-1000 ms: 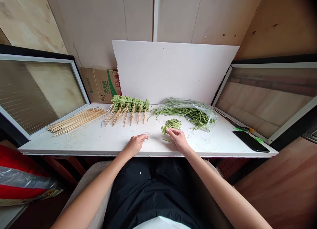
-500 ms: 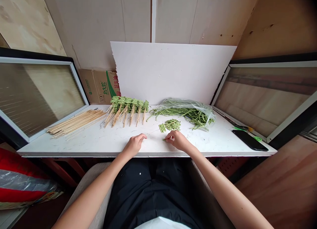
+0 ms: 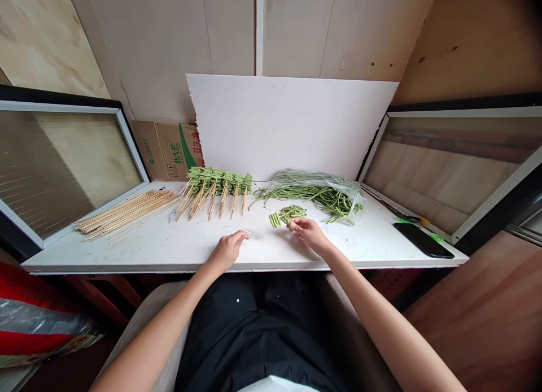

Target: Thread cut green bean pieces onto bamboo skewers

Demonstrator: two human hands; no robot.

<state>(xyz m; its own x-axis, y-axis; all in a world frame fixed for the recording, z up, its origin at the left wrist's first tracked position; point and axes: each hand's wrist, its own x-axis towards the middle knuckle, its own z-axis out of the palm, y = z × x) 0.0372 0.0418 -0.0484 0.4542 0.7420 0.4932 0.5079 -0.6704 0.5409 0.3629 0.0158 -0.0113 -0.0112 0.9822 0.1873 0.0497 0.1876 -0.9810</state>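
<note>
My left hand [image 3: 230, 248] pinches the blunt end of a thin bamboo skewer [image 3: 259, 228] that points up and to the right. Several short green bean pieces [image 3: 275, 220] sit side by side on its far part. Close to the skewer's tip, my right hand [image 3: 310, 235] has thumb and fingers closed on a small bean piece, mostly covered by the fingertips. Just beyond lies a small pile of cut bean pieces [image 3: 293, 211] on the white table [image 3: 161, 245].
Loaded bean skewers [image 3: 220, 180] are stacked at the back, left of centre. Bare bamboo skewers [image 3: 127, 212] lie at the left. Long beans [image 3: 334, 199] spill from a clear plastic bag [image 3: 313, 177]. A black phone [image 3: 423, 240] rests at the right, and a cardboard box [image 3: 165, 149] stands behind.
My right hand has risen from the table surface, moving forward and slightly right to the skewer's tip with the bean piece. My left hand keeps its grip nearly in place.
</note>
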